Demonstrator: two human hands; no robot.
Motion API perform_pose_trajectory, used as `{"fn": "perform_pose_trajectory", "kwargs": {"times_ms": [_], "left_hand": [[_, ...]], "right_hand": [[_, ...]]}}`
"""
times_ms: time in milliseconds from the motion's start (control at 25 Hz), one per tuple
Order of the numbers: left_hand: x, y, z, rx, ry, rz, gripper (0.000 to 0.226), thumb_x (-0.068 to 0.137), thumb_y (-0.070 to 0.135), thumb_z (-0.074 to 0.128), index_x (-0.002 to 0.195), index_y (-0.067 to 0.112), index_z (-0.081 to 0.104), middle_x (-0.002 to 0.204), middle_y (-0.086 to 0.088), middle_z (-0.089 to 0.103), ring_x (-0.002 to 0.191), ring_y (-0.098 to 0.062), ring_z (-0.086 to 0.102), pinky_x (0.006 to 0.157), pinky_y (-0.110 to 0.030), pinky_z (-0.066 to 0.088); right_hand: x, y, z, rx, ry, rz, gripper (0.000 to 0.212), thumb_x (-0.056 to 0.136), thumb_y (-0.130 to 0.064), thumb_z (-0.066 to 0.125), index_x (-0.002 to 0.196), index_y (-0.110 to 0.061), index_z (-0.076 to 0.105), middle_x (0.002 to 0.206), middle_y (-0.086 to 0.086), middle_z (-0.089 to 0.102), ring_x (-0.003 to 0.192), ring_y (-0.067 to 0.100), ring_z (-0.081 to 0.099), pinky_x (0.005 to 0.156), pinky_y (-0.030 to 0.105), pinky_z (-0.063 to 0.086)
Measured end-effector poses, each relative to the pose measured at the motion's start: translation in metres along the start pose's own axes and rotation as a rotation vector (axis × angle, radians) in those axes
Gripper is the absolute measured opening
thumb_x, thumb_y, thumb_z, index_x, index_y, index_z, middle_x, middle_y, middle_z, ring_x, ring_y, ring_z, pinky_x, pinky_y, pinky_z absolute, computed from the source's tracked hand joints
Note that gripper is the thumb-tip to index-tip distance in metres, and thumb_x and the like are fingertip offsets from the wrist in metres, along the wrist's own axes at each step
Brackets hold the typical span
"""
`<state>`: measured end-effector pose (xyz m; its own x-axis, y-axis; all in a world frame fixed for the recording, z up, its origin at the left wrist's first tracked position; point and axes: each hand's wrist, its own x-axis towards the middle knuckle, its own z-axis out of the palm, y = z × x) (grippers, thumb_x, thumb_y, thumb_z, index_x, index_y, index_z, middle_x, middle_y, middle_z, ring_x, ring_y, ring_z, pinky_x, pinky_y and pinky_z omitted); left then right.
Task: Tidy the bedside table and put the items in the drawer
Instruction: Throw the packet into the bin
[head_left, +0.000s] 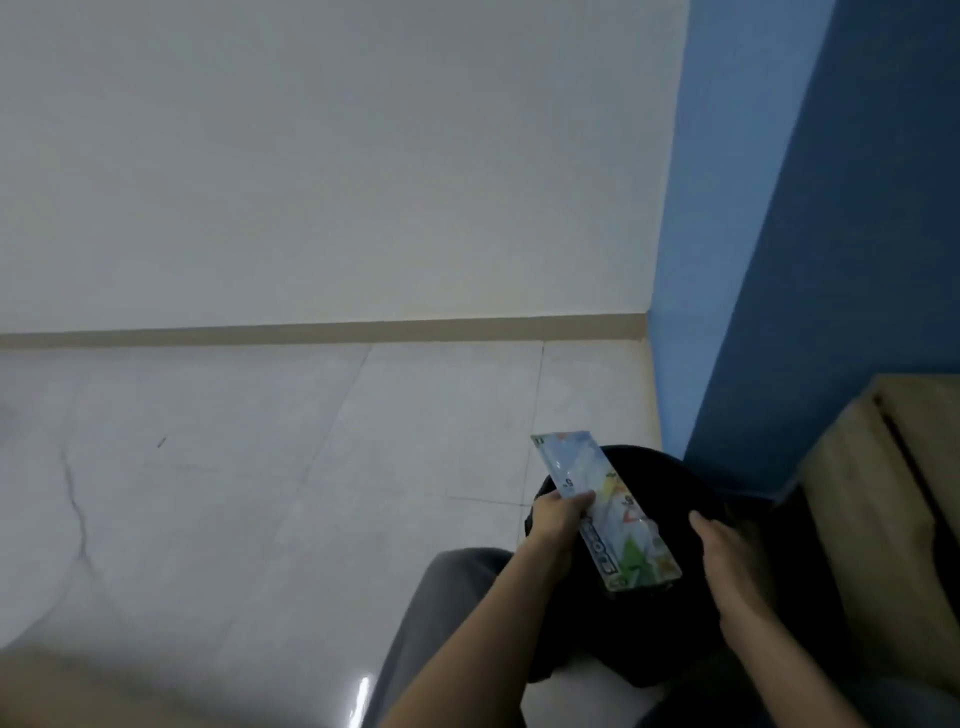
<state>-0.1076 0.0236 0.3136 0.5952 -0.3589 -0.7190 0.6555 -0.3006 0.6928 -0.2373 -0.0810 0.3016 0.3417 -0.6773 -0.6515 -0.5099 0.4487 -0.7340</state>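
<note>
Packet (608, 512), flat, printed in pale blue with green and red shapes, sits at about 5 o'clock in the head view, over a round black object (649, 467) that rests on the person's lap; what that object is I cannot tell. Left hand (558, 519) holds the packet's long left edge, thumb on top, fingers underneath: grip closed on it. Right hand (727, 551) lies at 4 o'clock of the packet, fingers curled against the black object; it appears to steady it, but whether that grip is truly closed I cannot tell.

Wooden furniture (893, 493), probably the bedside unit, stands at 3 o'clock against the blue wall (779, 208). No open drawer is visible. White tiled floor (260, 467) fills the left.

Judgement: 1 item in hand, stowing not yet done. To do this step well:
1. Keep the packet flat; a pinch on 1 edge lets it sag or twist.
2. Turn the head toward 3 o'clock so the drawer is in sight before moving.
3. Free the right hand to pull the drawer open.
4. Slide the packet in lengthwise.
</note>
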Motion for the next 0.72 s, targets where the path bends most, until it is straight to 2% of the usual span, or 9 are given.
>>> {"fn": "perform_pose_trajectory", "kwargs": {"times_ms": [80,160,280,360,440,520,600,640,720], "left_hand": [[0.014,-0.016,-0.012,-0.003,0.056,-0.069,0.032,0.09,0.005,0.055,0.118,-0.011,0.053,0.113,-0.026,0.063,0.1,-0.039,0.062,0.091,-0.044,0.052],[0.027,-0.028,-0.014,-0.008,0.073,-0.162,0.036,0.089,0.003,0.054,0.122,-0.011,0.047,0.112,-0.025,0.061,0.104,-0.039,0.061,0.091,-0.043,0.051],[0.037,-0.033,-0.005,-0.057,0.046,-0.289,0.04,0.089,-0.001,0.049,0.127,-0.009,0.04,0.104,-0.023,0.058,0.108,-0.039,0.058,0.094,-0.046,0.049],[0.042,-0.034,0.0,-0.069,0.006,-0.339,0.043,0.09,-0.001,0.048,0.131,-0.008,0.037,0.114,-0.024,0.057,0.113,-0.04,0.056,0.095,-0.049,0.049],[0.044,-0.038,0.005,-0.097,-0.055,-0.353,0.043,0.092,0.002,0.046,0.133,-0.006,0.036,0.127,-0.024,0.052,0.112,-0.037,0.057,0.084,-0.045,0.055],[0.039,-0.04,0.011,-0.12,-0.161,-0.374,0.04,0.096,0.01,0.044,0.132,-0.004,0.037,0.123,-0.019,0.052,0.096,-0.029,0.061,0.065,-0.035,0.058],[0.037,-0.039,0.013,-0.109,-0.176,-0.328,0.032,0.096,0.016,0.044,0.123,-0.001,0.047,0.11,-0.016,0.052,0.078,-0.02,0.061,0.057,-0.029,0.056],[0.035,-0.037,0.013,-0.092,-0.123,-0.252,0.021,0.095,0.013,0.045,0.109,0.001,0.055,0.104,-0.017,0.054,0.07,-0.017,0.062,0.057,-0.027,0.055],[0.039,-0.046,0.006,0.059,0.134,0.007,0.018,0.09,0.003,0.046,0.093,0.01,0.063,0.109,-0.018,0.061,0.077,-0.014,0.063,0.074,-0.028,0.054]], "right_hand": [[0.008,0.026,0.011,0.077,0.047,0.235,0.055,0.091,-0.04,0.048,0.131,-0.002,0.048,0.131,0.021,0.052,0.114,0.038,0.052,0.099,0.048,0.042],[0.014,0.039,0.019,0.135,0.074,0.362,0.056,0.091,-0.039,0.049,0.131,0.001,0.047,0.13,0.024,0.053,0.113,0.04,0.053,0.097,0.047,0.043],[0.021,0.04,0.023,0.09,0.236,0.334,0.053,0.091,-0.031,0.05,0.127,0.008,0.047,0.128,0.028,0.053,0.111,0.042,0.053,0.096,0.048,0.044],[0.025,0.039,0.019,0.03,0.383,0.265,0.049,0.092,-0.02,0.049,0.127,0.013,0.042,0.132,0.032,0.047,0.118,0.045,0.047,0.101,0.049,0.039],[0.023,0.04,0.017,0.042,0.385,0.268,0.052,0.094,-0.02,0.046,0.132,0.013,0.036,0.138,0.033,0.039,0.124,0.046,0.04,0.105,0.049,0.034],[0.027,0.05,0.018,0.124,0.333,0.355,0.056,0.093,-0.029,0.045,0.134,0.008,0.038,0.138,0.029,0.042,0.123,0.045,0.043,0.104,0.05,0.036],[0.031,0.054,0.022,0.263,0.284,0.42,0.057,0.091,-0.036,0.047,0.135,0.001,0.041,0.137,0.024,0.046,0.121,0.041,0.047,0.103,0.049,0.038],[0.033,0.058,0.023,0.318,0.273,0.44,0.058,0.09,-0.04,0.047,0.135,-0.003,0.042,0.137,0.022,0.047,0.121,0.039,0.048,0.104,0.049,0.038],[0.04,0.064,0.024,0.354,0.259,0.48,0.059,0.087,-0.045,0.046,0.135,-0.011,0.044,0.136,0.019,0.05,0.121,0.037,0.049,0.104,0.051,0.038]]}}
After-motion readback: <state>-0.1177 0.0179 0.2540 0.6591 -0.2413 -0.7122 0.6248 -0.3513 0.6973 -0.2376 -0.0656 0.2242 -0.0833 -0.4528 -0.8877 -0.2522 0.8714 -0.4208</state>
